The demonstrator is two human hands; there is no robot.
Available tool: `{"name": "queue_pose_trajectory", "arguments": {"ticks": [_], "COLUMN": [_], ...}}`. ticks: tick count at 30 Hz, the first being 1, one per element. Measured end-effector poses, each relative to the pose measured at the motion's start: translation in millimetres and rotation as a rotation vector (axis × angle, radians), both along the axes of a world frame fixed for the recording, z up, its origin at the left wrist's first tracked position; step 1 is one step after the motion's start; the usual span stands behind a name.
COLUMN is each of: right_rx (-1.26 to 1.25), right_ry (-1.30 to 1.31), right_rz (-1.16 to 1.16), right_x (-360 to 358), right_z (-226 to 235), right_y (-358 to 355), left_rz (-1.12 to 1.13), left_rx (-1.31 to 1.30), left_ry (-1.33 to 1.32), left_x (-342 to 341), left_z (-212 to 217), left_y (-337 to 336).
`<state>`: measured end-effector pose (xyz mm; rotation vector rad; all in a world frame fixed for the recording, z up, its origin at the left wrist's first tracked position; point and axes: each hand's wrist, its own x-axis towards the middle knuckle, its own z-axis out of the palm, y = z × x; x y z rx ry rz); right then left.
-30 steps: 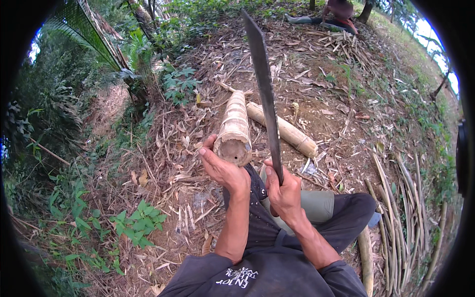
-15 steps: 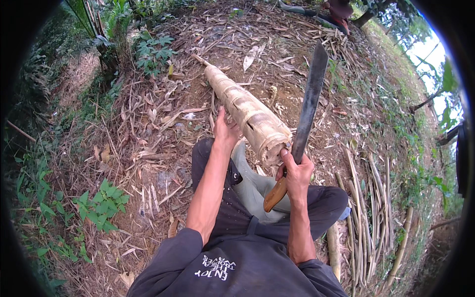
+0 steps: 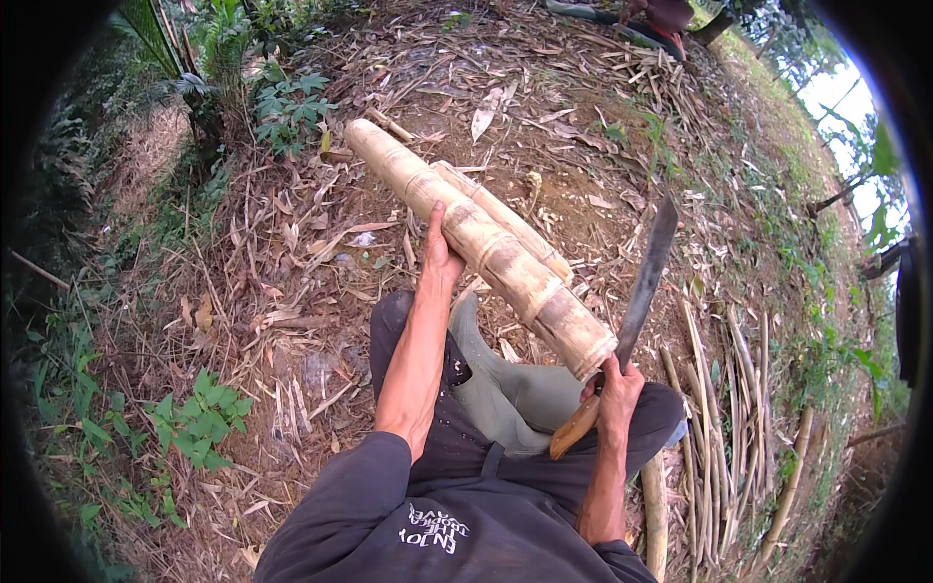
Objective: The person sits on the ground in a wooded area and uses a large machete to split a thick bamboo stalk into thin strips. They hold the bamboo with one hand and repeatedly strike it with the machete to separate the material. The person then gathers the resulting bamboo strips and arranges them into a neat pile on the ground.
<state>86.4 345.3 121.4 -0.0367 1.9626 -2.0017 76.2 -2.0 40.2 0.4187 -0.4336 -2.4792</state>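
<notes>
A thick, pale length of bamboo (image 3: 510, 260) slants across in front of me, its near end over my right shin. My left hand (image 3: 442, 255) grips its left side about midway, thumb on top and the other fingers hidden beneath. Just beyond it lies a second bamboo piece (image 3: 515, 225), partly covered by the first. My right hand (image 3: 618, 391) is closed round the wooden handle of a machete (image 3: 649, 282), its dark blade pointing up and away. The fingers of that hand are right by the bamboo's near end; whether they also hold it is hard to see.
My crossed legs in rubber boots (image 3: 505, 384) are under the bamboo. Several thin poles (image 3: 724, 428) lie to the right, beside a thicker pole (image 3: 655, 505). Dry leaves and husks cover the sloping ground. Another person (image 3: 666, 17) is at the far right. Green plants (image 3: 202, 418) grow at left.
The bamboo length has come nearer and to the right, uncovering the second piece beyond it. My left hand has closed on it. My right hand and the machete have shifted right and lower.
</notes>
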Motion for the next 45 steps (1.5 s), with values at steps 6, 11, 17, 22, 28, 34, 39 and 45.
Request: {"name": "queue_pose_trajectory", "arguments": {"ticks": [6,11,17,22,28,34,39,45], "right_rx": [-0.071,-0.283,-0.454,-0.472,-0.513,-0.514,-0.522,-0.492], "right_ry": [-0.131,-0.253,-0.304,-0.324,-0.37,-0.375,-0.365,-0.342], "right_rz": [-0.196,-0.207,-0.041,-0.012,-0.02,0.008,0.023,0.017], "right_x": [-7.7,6.7,14.2,7.4,6.4,4.9,3.0,5.9], "right_z": [-11.1,-10.0,-16.2,-25.7,-31.2,-31.8,-32.5,-29.6], "right_y": [45.4,85.5,99.3,114.5,117.4,117.2,117.9,113.6], "left_rz": [-0.005,0.213,0.619,0.621,0.587,0.525,0.5,0.461], "left_rx": [-0.286,-0.446,-0.684,-0.567,-0.325,-0.13,0.094,0.357], "left_ry": [0.121,0.097,-0.115,-0.164,-0.192,-0.288,-0.307,-0.191], "left_x": [47.7,72.6,139.4,148.6,166.4,185.9,185.3,187.3], "left_z": [55.5,108.2,105.8,116.9,99.4,69.6,61.9,43.2], "left_y": [-2.6,-13.8,-41.2,-16.2,-5.5,-14.6,-20.0,-34.1]}}
